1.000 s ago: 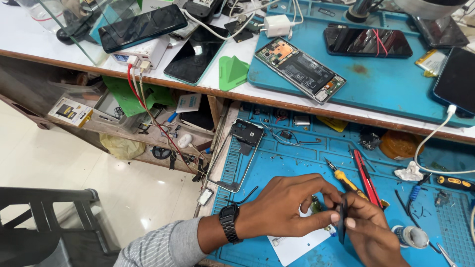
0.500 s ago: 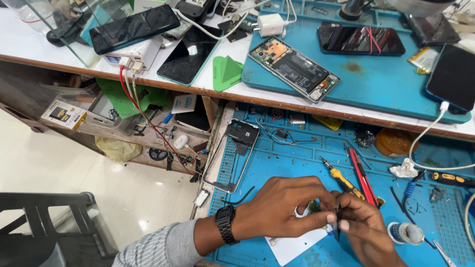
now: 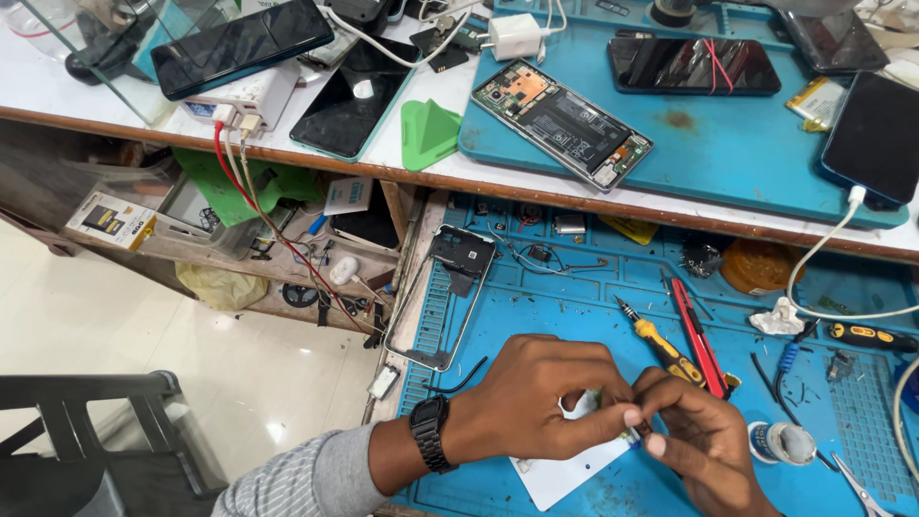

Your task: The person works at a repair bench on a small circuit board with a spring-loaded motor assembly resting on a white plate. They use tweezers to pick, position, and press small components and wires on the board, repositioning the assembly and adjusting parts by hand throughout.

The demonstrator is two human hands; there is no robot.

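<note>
My left hand (image 3: 536, 397), with a black watch on its wrist, and my right hand (image 3: 704, 440) meet over the blue work mat (image 3: 593, 306). Their fingertips pinch a very small part (image 3: 632, 436) between them; what it is I cannot make out. Earlier a thin dark tool was in my right hand; now it is hidden. A white card (image 3: 565, 474) lies under the hands. A yellow-handled screwdriver (image 3: 661, 345) and a red tool (image 3: 697, 337) lie just beyond my right hand.
A bare phone frame (image 3: 442, 297) lies at the mat's left edge. On the upper shelf, an opened phone (image 3: 560, 123) rests on a blue mat with other phones (image 3: 694, 65), a green pick (image 3: 428, 132) and a white charger (image 3: 517, 36). A solder roll (image 3: 780, 442) sits right.
Both hands have closed in tighter over the small part and shifted slightly lower on the mat. The camera has tilted a little; nothing else moved.
</note>
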